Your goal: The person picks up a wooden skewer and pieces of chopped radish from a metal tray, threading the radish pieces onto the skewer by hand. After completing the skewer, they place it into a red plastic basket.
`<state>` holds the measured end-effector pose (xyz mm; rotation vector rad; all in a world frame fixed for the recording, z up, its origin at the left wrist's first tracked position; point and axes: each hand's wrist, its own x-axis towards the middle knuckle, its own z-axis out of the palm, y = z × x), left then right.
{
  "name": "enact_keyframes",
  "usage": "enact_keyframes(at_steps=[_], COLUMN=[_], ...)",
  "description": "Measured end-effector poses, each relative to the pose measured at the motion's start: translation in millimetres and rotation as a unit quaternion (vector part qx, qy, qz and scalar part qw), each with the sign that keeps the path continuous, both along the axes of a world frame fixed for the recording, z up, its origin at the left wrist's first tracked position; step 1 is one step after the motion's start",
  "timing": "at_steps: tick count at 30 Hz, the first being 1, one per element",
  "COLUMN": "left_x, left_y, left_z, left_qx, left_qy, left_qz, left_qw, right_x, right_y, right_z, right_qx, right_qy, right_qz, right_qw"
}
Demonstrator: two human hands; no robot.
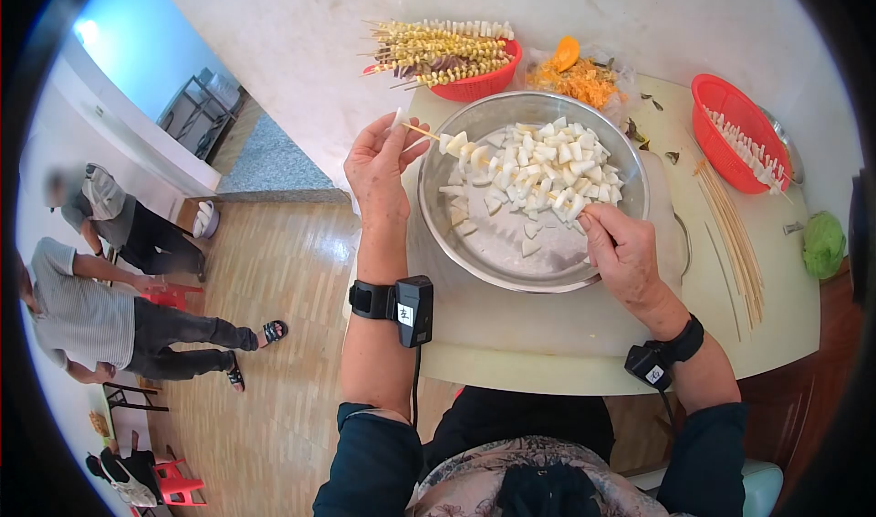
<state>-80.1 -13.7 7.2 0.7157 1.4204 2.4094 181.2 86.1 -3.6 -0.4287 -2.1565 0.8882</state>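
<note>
A wide metal bowl point(547, 275) holds many cut white pieces point(579, 156). Over it hangs a wooden skewer point(420, 131) threaded with white pieces, sloping from upper left to lower right. My left hand point(383, 166), left of the bowl's rim, pinches a white piece point(399, 120) at the skewer's bare tip. At the skewer's other end, over the bowl's right part, the fingers of my right hand point(625, 252) are closed round the threaded pieces; the skewer itself is hidden there.
A red basket point(479, 86) of filled skewers stands behind the bowl, beside orange shreds point(589, 83). To the right are another red basket point(712, 143), bare skewers point(735, 243) and a green cabbage point(823, 245). Several people are at the left, two standing point(91, 307) point(119, 216).
</note>
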Motion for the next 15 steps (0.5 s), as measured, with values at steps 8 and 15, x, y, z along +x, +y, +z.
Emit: enact_keyframes(at_steps=[8, 15], left_x=[-0.6, 2.8], left_y=[-0.1, 3.6], left_z=[-0.4, -2.4], left_qx=[-0.01, -0.042], left_qy=[0.014, 0.104], left_qz=[0.007, 0.034], left_qw=[1.0, 0.993], right_x=[0.1, -0.4], right_y=[-0.9, -0.7], right_z=[1.6, 1.4], right_qx=[-0.002, 0.006], right_qy=[-0.006, -0.001], right_qz=[-0.002, -0.005], right_qw=[1.0, 1.0])
